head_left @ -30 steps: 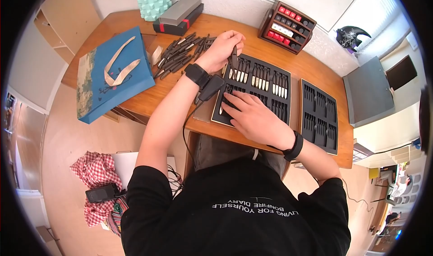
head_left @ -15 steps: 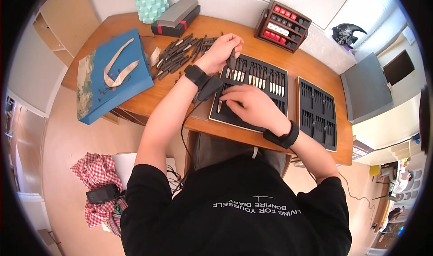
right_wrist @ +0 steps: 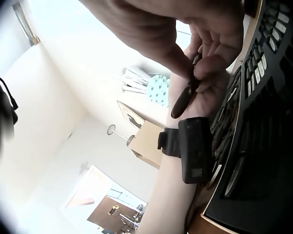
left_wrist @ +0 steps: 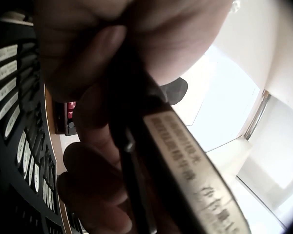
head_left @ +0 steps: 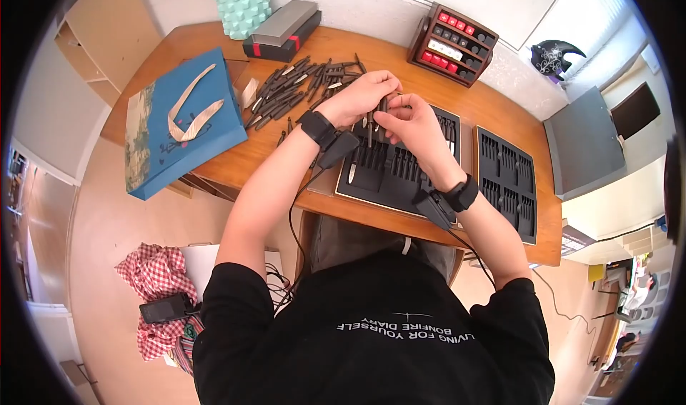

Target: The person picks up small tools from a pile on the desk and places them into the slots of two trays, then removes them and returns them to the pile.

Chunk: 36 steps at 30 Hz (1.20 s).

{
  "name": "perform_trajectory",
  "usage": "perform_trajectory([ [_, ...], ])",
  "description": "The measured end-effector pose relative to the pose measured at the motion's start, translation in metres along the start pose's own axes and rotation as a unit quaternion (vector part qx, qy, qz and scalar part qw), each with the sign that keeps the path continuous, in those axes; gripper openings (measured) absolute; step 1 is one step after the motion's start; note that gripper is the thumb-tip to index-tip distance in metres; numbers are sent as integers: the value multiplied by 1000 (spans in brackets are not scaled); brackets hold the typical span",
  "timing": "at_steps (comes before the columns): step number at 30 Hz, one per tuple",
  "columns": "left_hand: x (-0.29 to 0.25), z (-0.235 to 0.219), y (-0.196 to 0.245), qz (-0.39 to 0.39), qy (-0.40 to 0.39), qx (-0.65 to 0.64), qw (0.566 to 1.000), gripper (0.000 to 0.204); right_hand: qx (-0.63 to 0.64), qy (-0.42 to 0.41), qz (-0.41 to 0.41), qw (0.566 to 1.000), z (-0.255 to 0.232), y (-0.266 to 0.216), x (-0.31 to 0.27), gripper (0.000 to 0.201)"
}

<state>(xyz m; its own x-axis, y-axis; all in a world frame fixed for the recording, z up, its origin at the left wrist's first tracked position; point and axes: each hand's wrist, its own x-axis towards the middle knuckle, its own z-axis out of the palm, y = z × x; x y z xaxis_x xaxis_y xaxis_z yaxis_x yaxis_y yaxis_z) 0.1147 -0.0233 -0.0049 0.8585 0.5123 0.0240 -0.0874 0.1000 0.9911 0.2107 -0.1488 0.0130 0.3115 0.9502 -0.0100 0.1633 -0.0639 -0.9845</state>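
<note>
Both hands meet above the upper left part of a black slotted tray (head_left: 368, 186). The left hand (head_left: 362, 99) grips slim dark pieces; in the left wrist view, one piece (left_wrist: 185, 165) has a pale printed label. Beside it, the right hand (head_left: 420, 131) pinches with thumb and fingers; the right wrist view shows a dark slim piece (right_wrist: 184, 100) at its fingertips. Rows of dark pieces with pale labels lie in the tray, partly hidden by the hands. A single one (head_left: 351, 173) lies in the lower left section.
Loose dark pieces (head_left: 279, 94) are heaped left of the hands. A second black tray (head_left: 506, 228) lies to the right. Around them are a blue bag (head_left: 214, 130), stacked boxes (head_left: 286, 23), a wooden rack (head_left: 454, 44) and a grey panel (head_left: 586, 148).
The right hand has risen from the tray's lower left section to the left hand's fingers. The left hand has moved slightly down and right, still gripping dark pieces.
</note>
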Motion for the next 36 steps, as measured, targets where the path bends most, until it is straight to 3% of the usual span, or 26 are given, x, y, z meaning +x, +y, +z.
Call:
perform_trajectory([
  [4,3,-3,-4,11,18,-9,1000,20,-23,-21,14,999,-13,-5,-6,36],
  [9,9,-10,-3,22,47,-74,996,18,-19,-143,12,990,-31,-7,-12,27],
  [12,5,-7,2,16,53,-76,996,17,28,-133,42,990,-28,-1,-16,20],
  [22,7,-10,-1,22,39,-69,997,17,-13,-176,77,981,-19,6,-15,15],
  [31,8,-11,-2,25,47,-71,996,17,-7,-195,83,977,-4,18,-14,20],
  [36,7,-10,0,20,44,-71,996,16,-63,-176,32,982,-2,22,-11,32],
])
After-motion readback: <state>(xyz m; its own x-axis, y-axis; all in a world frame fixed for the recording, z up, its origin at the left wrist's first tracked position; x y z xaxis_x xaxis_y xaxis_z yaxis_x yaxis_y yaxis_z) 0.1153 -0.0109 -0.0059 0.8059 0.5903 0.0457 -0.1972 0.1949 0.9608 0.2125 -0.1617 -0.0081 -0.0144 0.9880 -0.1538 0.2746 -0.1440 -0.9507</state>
